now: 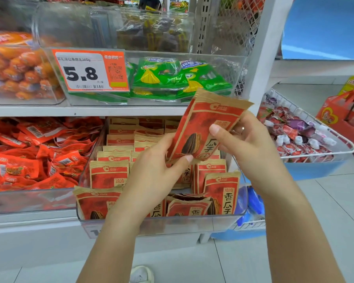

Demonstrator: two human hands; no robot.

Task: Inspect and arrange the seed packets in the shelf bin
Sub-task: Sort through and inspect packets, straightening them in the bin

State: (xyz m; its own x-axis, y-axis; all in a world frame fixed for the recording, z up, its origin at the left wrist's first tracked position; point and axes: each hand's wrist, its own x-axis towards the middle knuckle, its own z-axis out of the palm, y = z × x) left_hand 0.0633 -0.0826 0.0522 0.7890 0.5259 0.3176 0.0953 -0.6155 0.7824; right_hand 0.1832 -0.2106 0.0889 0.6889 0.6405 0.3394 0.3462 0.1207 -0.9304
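Far to the left of my hands, a clear bin (29, 199) is full of small red snack bags (37, 152), all in a messy pile. My left hand (151, 176) pinches the bottom corner of one seed packet (204, 127), thumb on the front and fingers curled behind. My right hand (245, 144) holds its side the same way, thumb on top. I hold it up and tilted, I think, so I can look at its front. Under my hands is the shelf bin (223, 221), where more red and brown packets (108, 172) stand in rows. Above my hands, another bin holds green packets (161, 76) behind a price tag (90, 70). To the right of my hands, a wire basket (345, 148) holds little wrapped sweets (294, 131).
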